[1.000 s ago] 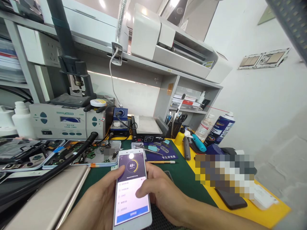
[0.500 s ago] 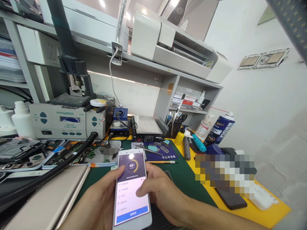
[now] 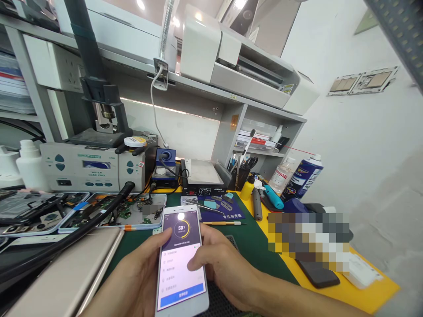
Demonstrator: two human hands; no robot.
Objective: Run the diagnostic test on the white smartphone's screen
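Observation:
A white smartphone point(image 3: 181, 264) is held upright between both hands, low in the middle of the head view. Its lit screen shows a round gauge reading 50%, a list below it and a blue button at the bottom. My left hand point(image 3: 142, 259) grips the left edge, its thumb lying at the screen's upper left. My right hand point(image 3: 221, 259) wraps the right edge, and its thumb rests over or on the list area. The fingers behind the phone are hidden. Under the hands lies a green mat point(image 3: 264, 259).
A hot-air station point(image 3: 95, 165) stands back left, its black hose point(image 3: 76, 229) crossing trays of circuit boards point(image 3: 122, 211). A gold tablet-like slab point(image 3: 66, 273) lies front left. A craft knife point(image 3: 224, 223) lies behind the phone. Right are a spray can point(image 3: 302, 178) and a dark phone point(image 3: 319, 273).
The gauge on the phone screen has gone from 45% to 50%, and the list has scrolled upward. Both hands and the phone stay in place.

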